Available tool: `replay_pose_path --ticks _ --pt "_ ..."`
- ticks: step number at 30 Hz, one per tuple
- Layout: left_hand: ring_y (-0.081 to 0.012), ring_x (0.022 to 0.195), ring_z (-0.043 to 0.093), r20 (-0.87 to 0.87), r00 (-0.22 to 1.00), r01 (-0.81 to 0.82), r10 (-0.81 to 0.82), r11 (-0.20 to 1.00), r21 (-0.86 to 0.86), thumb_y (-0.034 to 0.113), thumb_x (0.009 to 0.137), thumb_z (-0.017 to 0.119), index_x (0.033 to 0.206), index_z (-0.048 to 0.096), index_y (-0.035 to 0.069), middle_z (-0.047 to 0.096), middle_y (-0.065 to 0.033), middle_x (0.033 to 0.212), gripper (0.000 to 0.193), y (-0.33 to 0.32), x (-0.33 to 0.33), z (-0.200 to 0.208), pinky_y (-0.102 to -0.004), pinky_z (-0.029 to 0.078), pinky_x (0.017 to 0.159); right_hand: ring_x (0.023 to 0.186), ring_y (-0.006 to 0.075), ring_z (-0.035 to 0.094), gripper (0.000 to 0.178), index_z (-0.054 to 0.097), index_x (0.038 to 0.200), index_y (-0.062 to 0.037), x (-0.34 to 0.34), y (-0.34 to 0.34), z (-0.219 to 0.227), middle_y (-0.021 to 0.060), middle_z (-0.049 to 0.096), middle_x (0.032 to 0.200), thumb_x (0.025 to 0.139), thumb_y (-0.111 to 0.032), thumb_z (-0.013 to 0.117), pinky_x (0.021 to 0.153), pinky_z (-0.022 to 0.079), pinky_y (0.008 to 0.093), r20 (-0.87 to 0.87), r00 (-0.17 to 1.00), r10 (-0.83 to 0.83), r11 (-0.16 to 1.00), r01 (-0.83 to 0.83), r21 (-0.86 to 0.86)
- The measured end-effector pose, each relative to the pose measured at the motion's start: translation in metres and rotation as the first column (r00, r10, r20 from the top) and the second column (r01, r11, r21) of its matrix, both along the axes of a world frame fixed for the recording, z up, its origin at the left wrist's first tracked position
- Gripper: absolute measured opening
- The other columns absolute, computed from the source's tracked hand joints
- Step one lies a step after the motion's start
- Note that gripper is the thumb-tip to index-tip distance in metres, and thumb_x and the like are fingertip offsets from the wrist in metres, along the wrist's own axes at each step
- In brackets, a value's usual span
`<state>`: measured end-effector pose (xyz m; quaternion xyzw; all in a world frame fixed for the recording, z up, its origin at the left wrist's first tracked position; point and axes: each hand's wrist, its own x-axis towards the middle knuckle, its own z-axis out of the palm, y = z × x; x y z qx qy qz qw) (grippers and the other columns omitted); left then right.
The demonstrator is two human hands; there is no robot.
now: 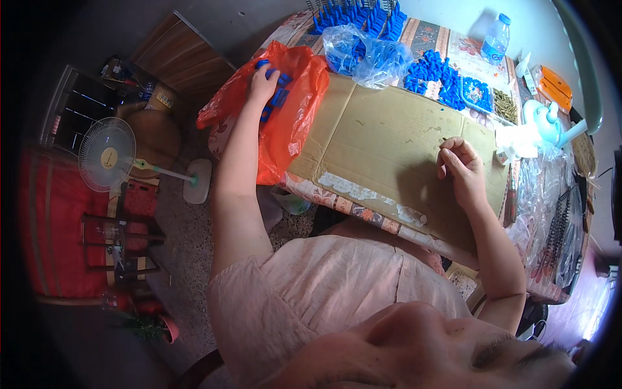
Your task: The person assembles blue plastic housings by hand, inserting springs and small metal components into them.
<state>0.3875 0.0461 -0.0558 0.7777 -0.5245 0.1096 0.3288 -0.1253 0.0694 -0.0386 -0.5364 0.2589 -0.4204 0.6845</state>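
Reaching out to the side, the left hand point(262, 83) is buried in the mouth of an orange plastic bag point(291, 123) that slumps over the corner of the table, and that is where the trouble could come from. The bag hangs half off the edge below the hand, so a firm tug on the blue plastic parts point(277, 97) inside could, by my reckoning, drag the whole sack over and spill them onto the floor. The film looks thin too; a sharp corner snagged by the fingers might tear it.

Left hand now: fingers curled down over the blue parts, palm pressed onto the bag, closing on a piece though not fully fisted. Just beyond its fingertips more blue shows through the orange film.

Right hand point(459, 162) sits well apart, resting on the flat cardboard sheet point(382, 142) that covers the table. Fingers are bent in, tips drawn toward the thumb, loosely closed; whether something tiny is pinched there I cannot tell. Ahead of it lies a heap of loose blue pieces point(433, 71) and a clear bag point(363, 55) of the same, with a water bottle point(495, 39) farther off. A careless sweep of that wrist could scatter the heap
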Motion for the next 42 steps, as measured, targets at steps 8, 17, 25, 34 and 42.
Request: replay_pose_path --ticks 8,17,25,34,42 --pt "-0.0303 0.082 0.063 -0.022 1.000 -0.015 0.015 0.999 0.037 0.023 0.078 0.060 0.093 0.065 0.005 0.064 -0.0175 0.085 0.024 0.013 0.025 0.009 -0.0373 0.048 0.073 0.058 0.0097 0.050 0.008 0.053 0.091 -0.0018 0.000 0.000 0.001 0.0035 0.053 0.072 0.087 -0.009 0.055 0.054 0.040 0.0212 -0.011 0.999 0.031 0.999 -0.032 -0.012" --pt "-0.0220 0.073 0.058 -0.919 0.016 -0.185 -0.394 0.902 -0.390 0.019 0.080 0.059 0.087 0.053 0.002 0.057 -0.0065 0.079 0.019 0.076 0.007 0.046 -0.0340 0.052 0.068 0.058 0.0095 0.051 0.009 0.053 0.091 -0.0018 0.001 0.000 0.000 0.0034 0.054 0.072 0.087 -0.009 0.056 0.054 0.041 0.0210 -0.024 0.999 0.023 1.000 -0.023 0.006" --pt "-0.0185 0.064 0.057 -0.499 0.866 0.097 0.042 0.964 0.249 0.028 0.074 0.070 0.090 0.060 0.001 0.059 -0.0060 0.072 0.033 0.106 -0.022 0.034 -0.0289 0.047 0.061 0.059 0.0094 0.051 0.007 0.053 0.091 -0.0016 0.002 -0.001 -0.001 0.0032 0.054 0.073 0.087 -0.007 0.055 0.053 0.041 0.0210 -0.021 0.999 0.028 1.000 -0.028 0.006" --pt "-0.0213 0.075 0.062 -0.196 0.980 0.057 0.032 0.899 0.434 0.026 0.068 0.072 0.089 0.063 0.000 0.064 -0.0127 0.081 0.035 0.101 -0.013 0.021 -0.0314 0.047 0.069 0.058 0.0083 0.050 0.007 0.053 0.091 -0.0016 0.000 0.002 0.002 0.0025 0.054 0.070 0.087 -0.008 0.055 0.053 0.041 0.0202 -0.049 0.999 0.010 1.000 -0.010 0.005" --pt "-0.0052 0.054 0.051 -0.451 0.885 0.142 -0.117 0.990 0.021 0.016 0.078 0.067 0.083 0.063 0.002 0.058 0.0020 0.066 0.015 0.098 -0.053 0.064 -0.0206 0.039 0.051 0.058 0.0069 0.050 0.006 0.053 0.089 -0.0009 0.004 0.001 0.005 0.0013 0.053 0.070 0.087 -0.007 0.054 0.054 0.041 0.0203 -0.076 0.995 0.059 0.998 -0.061 -0.027"
